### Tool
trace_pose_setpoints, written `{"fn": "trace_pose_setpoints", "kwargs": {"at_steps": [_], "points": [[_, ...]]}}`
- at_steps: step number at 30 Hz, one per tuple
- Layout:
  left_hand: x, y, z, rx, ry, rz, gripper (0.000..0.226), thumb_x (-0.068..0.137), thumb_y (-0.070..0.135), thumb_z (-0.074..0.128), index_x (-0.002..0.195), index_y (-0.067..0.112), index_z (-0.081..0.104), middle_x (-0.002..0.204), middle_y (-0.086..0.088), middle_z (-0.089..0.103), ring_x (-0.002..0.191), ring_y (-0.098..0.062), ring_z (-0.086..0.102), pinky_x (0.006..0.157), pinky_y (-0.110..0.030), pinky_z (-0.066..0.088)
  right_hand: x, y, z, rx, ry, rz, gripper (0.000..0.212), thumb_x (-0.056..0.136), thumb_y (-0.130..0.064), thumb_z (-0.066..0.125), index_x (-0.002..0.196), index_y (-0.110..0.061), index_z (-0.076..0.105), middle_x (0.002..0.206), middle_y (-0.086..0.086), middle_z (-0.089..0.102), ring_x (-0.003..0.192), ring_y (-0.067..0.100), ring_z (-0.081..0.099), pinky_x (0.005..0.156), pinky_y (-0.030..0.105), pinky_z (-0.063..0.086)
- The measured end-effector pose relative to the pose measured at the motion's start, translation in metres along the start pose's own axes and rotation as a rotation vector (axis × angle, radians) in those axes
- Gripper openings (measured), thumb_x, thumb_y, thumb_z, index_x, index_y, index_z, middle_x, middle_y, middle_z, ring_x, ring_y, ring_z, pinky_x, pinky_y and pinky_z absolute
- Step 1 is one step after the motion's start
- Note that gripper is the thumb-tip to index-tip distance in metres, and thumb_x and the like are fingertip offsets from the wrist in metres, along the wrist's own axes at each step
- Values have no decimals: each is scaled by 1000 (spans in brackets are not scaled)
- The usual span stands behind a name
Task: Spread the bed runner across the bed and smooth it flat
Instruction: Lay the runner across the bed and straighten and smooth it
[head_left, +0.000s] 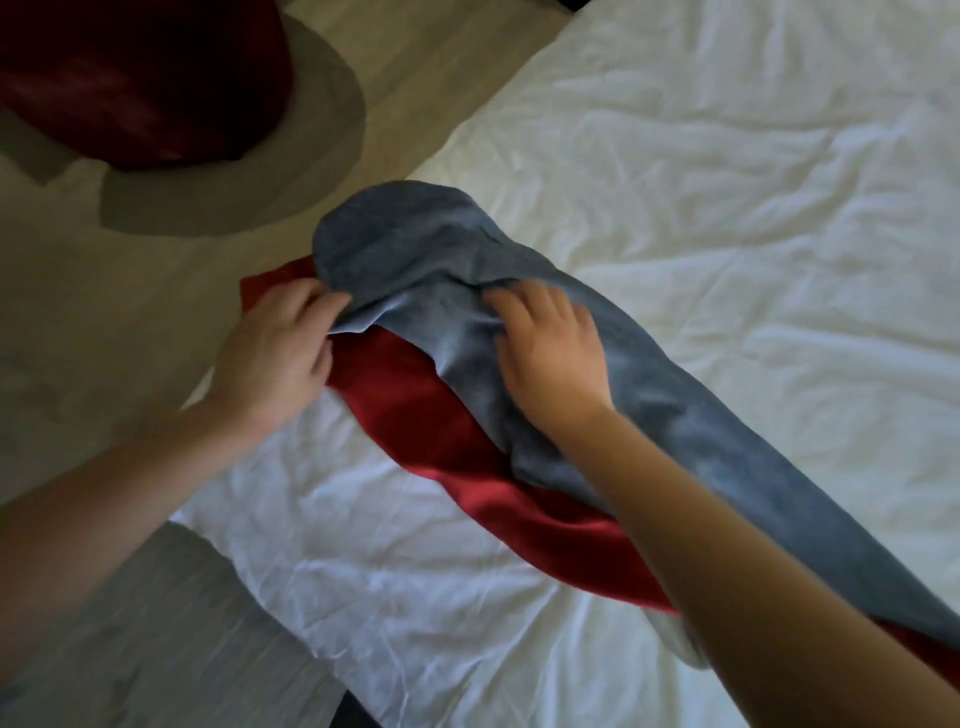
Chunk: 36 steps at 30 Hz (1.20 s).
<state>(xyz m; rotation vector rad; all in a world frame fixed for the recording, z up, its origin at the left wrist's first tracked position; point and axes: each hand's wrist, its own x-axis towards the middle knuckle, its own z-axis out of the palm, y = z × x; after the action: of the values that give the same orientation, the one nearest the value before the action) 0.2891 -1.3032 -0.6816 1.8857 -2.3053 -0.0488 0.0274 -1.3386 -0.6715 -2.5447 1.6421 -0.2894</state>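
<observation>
- Clearly the job is at an early stage: the bed runner (519, 415) is laid on the bed (753, 234) but far from spread, and none of it looks smoothed yet.
- What seems done so far: the strip runs in a long diagonal from the near right of the picture up toward the bed's left edge, so its rough line across the white sheet is set.
- What is left, as a judgement: the folded-over cloth has to be opened to full width, its end drawn to the edge, and the whole length pressed flat (the part passing out of view at the near right cannot be assessed).
- The left hand (275, 353) pinches a thin corner of the grey layer between thumb and fingertips, close to the bed's left edge, lifting it slightly off the red.
- The right hand (550, 353) lies palm down on the grey cloth, fingers curled and digging into a bunched ridge; whether it truly grips or only presses cannot be told.
- The runner looks two-sided: a deep red face with a soft sheen, and a grey-blue, suede-like face turned up over it and twisted into a rounded hump at the far end.
- The sheet beneath is itself heavily creased.
- On the floor at far left lies a dark red cushion (140, 78) on a grey mat (311, 156), well apart from the work.
</observation>
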Motion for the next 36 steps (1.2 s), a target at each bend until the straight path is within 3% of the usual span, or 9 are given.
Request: {"fn": "trace_pose_setpoints", "kwargs": {"at_steps": [4,8,11,14,17,23,29,33,36], "points": [[-14,35,14,-62,-41,357,34,81,13,61,114,5,66,115,-17,61,101,-31,59,82,-42,51,-96,-3,2,75,-67,-96,32,84,-32,57,112,-18,63,104,4,61,91,26,59,79,35,46],[-29,70,37,-78,-350,635,69,77,52,68,133,13,54,141,-10,49,130,-25,47,106,-39,39,-157,3,1,61,-178,-60,43,82,-43,57,115,-18,66,110,4,64,99,23,60,89,36,48],[-31,87,50,-20,-398,746,63,82,42,67,137,16,50,145,-10,45,135,-23,41,108,-35,37,-182,10,2,-5,-210,-50,41,80,-40,58,111,-17,69,114,8,65,97,26,64,83,37,52],[-24,89,54,16,-314,788,59,71,11,79,127,15,60,134,-9,57,124,-21,54,98,-31,47,-190,15,7,-66,-250,-68,45,66,-27,80,109,-16,72,109,9,69,92,25,68,77,34,56],[-21,81,54,51,-290,834,61,65,10,84,122,16,64,131,-5,60,119,-18,58,96,-28,50,-174,10,13,-17,-223,33,59,44,-4,89,100,-13,75,97,8,72,81,24,70,61,28,57],[-4,25,37,80,-173,789,61,51,-2,89,109,3,70,115,-14,68,102,-27,68,81,-41,57,-114,-37,23,209,15,202,49,55,10,80,101,-7,74,90,8,73,72,26,70,58,30,57],[8,-13,23,137,-141,703,35,73,-4,69,107,-4,68,113,-22,67,99,-34,68,79,-48,56,-86,-79,32,308,-57,255,42,58,10,73,96,-9,74,82,8,71,67,28,66,53,32,54],[-19,20,25,11,-146,647,40,82,1,55,121,6,64,123,-17,63,107,-32,65,86,-42,54,-122,-75,30,197,53,176,41,69,1,71,107,-16,69,95,5,67,85,23,63,73,34,53],[-49,64,24,-106,-91,743,34,92,13,50,122,17,65,117,-13,67,101,-28,65,80,-37,55,-171,-59,21,135,108,166,28,69,-1,70,91,-18,64,79,1,55,69,21,53,67,32,42]]}}
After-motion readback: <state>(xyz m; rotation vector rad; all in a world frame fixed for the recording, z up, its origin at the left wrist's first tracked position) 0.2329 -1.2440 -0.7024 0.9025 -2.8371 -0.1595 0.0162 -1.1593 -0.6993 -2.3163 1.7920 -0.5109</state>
